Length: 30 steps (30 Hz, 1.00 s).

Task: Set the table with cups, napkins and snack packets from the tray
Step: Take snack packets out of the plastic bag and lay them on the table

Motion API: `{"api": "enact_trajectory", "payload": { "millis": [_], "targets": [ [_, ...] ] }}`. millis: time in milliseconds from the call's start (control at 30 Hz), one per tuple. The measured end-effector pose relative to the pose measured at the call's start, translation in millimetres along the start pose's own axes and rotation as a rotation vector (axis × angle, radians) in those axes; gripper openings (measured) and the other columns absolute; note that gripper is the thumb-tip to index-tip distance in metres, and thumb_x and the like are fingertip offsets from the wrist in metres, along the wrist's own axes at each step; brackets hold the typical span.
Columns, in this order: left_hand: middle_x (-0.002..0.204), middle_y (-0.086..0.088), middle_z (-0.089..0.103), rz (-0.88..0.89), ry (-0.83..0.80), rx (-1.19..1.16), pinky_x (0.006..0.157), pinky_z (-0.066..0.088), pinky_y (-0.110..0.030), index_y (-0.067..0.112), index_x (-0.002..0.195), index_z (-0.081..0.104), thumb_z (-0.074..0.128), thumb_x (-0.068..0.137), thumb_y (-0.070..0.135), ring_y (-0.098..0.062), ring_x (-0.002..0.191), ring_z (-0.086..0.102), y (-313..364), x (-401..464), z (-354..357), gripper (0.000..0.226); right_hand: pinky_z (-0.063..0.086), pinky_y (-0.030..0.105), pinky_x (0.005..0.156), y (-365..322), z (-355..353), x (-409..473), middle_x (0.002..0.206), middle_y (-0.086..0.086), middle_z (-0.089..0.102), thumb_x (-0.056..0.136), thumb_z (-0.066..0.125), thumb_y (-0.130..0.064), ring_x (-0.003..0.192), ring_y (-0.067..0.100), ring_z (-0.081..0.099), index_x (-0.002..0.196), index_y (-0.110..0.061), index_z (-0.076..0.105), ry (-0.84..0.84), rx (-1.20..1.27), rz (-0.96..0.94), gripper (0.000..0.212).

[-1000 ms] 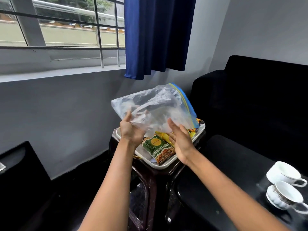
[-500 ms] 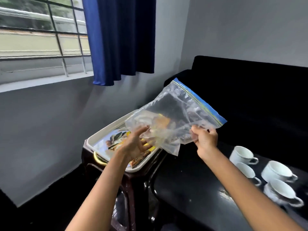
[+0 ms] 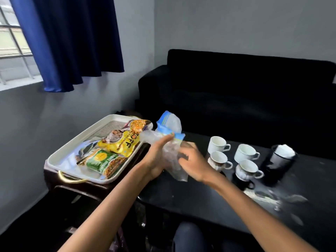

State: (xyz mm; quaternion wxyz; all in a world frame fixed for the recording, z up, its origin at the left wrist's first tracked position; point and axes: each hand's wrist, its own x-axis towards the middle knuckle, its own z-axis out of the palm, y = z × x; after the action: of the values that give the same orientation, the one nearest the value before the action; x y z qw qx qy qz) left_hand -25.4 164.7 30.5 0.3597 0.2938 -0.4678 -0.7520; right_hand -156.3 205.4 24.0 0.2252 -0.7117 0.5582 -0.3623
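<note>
A clear zip bag [image 3: 170,142] with a blue seal strip is being held, crumpled, above the near-left edge of the black table [image 3: 209,197]. The left hand [image 3: 154,160] is curling around its lower half, fingers reaching up to the blue strip and closing on the plastic. The right hand [image 3: 193,164] is gripping the bag's other side with fingers bent in, pinching the film; its fingertips are blurred.

At nine o'clock from the bag, the white tray [image 3: 72,151] is sitting on a dark stand, carrying a yellow snack packet [image 3: 120,144], a green packet [image 3: 102,163] and an orange-printed packet [image 3: 139,125].

At three o'clock, four white cups [image 3: 246,154] are standing grouped on the table, with a black holder [image 3: 278,160] of white napkins [image 3: 283,150] just beyond them. A black sofa [image 3: 236,91] is lying at twelve o'clock, a blue curtain [image 3: 72,39] at ten.
</note>
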Motion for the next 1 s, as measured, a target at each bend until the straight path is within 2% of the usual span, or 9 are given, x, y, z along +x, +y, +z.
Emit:
{"api": "enact_trajectory", "payload": {
  "millis": [167,267,367,467,533,667,767,867,1000],
  "targets": [
    [0.085,-0.012,0.068,0.067,0.187,0.002,0.068,0.055,-0.034,0.003,0.110,0.062,0.055,0.090,0.017,-0.023,0.070,0.067,5.4,0.0,17.4,0.026,0.044,0.010,0.079,-19.1,-30.6,-32.8,0.099,-0.006,0.063,0.070,0.053,-0.003,0.094,0.000,0.057,0.090,-0.012,0.071,0.006,0.403,0.064,0.028],
    [0.077,-0.006,0.069,0.118,0.263,0.160,0.065,0.053,-0.034,0.006,0.101,0.064,0.055,0.088,0.007,-0.021,0.070,0.066,3.9,-5.0,33.4,0.016,0.045,0.011,0.069,-24.5,-53.4,-50.1,0.089,-0.010,0.070,0.075,0.053,0.010,0.082,-0.002,0.063,0.084,-0.021,0.072,0.259,0.488,0.059,0.037],
    [0.086,-0.011,0.066,0.169,0.285,0.431,0.066,0.050,-0.032,0.005,0.100,0.065,0.054,0.087,-0.002,-0.021,0.076,0.062,-4.9,-14.9,55.4,0.019,0.045,0.016,0.079,-17.6,-79.6,-62.4,0.111,-0.008,0.059,0.076,0.065,0.000,0.098,0.010,0.058,0.114,-0.025,0.056,0.489,0.390,0.056,0.047],
    [0.088,-0.012,0.066,0.152,0.139,0.549,0.065,0.052,-0.028,0.004,0.098,0.065,0.052,0.087,-0.002,-0.018,0.077,0.064,-9.6,-22.0,73.0,0.019,0.041,0.027,0.097,-7.1,-90.6,-75.4,0.137,-0.010,0.028,0.072,0.077,-0.018,0.123,0.012,0.039,0.139,-0.042,0.022,0.393,0.293,0.088,0.090],
    [0.089,-0.013,0.070,0.129,0.022,0.604,0.068,0.056,-0.029,0.002,0.100,0.066,0.051,0.089,0.001,-0.019,0.081,0.068,-15.8,-26.1,82.4,0.018,0.035,0.027,0.105,0.0,-90.5,-82.9,0.143,-0.016,0.022,0.071,0.078,-0.021,0.133,0.007,0.029,0.142,-0.046,0.013,0.278,0.289,0.061,0.100],
    [0.091,-0.009,0.073,0.182,0.012,0.571,0.072,0.059,-0.030,0.011,0.095,0.069,0.063,0.083,0.002,-0.024,0.087,0.070,-24.1,-35.7,99.4,0.016,0.040,0.035,0.107,13.1,-90.7,-93.6,0.137,-0.016,0.047,0.075,0.074,-0.022,0.127,0.003,0.044,0.138,-0.044,0.028,0.163,0.308,0.064,0.081],
    [0.108,-0.021,0.067,0.242,0.144,0.429,0.082,0.057,-0.043,0.002,0.109,0.060,0.072,0.070,0.000,-0.032,0.098,0.067,-30.3,-31.7,109.4,0.041,0.049,0.035,0.096,17.5,-92.7,-102.3,0.114,-0.020,0.061,0.071,0.071,-0.035,0.106,0.000,0.059,0.128,-0.044,0.040,0.162,0.225,0.092,0.066],
    [0.123,-0.024,0.058,0.081,0.340,0.224,0.085,0.055,-0.046,-0.002,0.124,0.048,0.068,0.074,-0.003,-0.036,0.108,0.062,-42.1,-26.9,125.4,0.055,0.050,0.033,0.094,21.6,-94.8,-114.6,0.116,-0.017,0.062,0.064,0.073,-0.044,0.106,0.001,0.059,0.129,-0.043,0.040,0.074,0.216,0.110,0.073],
    [0.117,-0.025,0.063,-0.091,0.306,0.091,0.090,0.052,-0.047,-0.002,0.118,0.057,0.050,0.083,-0.003,-0.038,0.106,0.063,-56.4,-23.2,155.2,0.036,0.050,0.026,0.091,34.7,-105.0,-136.7,0.114,-0.019,0.063,0.068,0.075,-0.041,0.105,-0.002,0.059,0.130,-0.041,0.042,0.056,0.159,0.130,0.070]
  ]
}}
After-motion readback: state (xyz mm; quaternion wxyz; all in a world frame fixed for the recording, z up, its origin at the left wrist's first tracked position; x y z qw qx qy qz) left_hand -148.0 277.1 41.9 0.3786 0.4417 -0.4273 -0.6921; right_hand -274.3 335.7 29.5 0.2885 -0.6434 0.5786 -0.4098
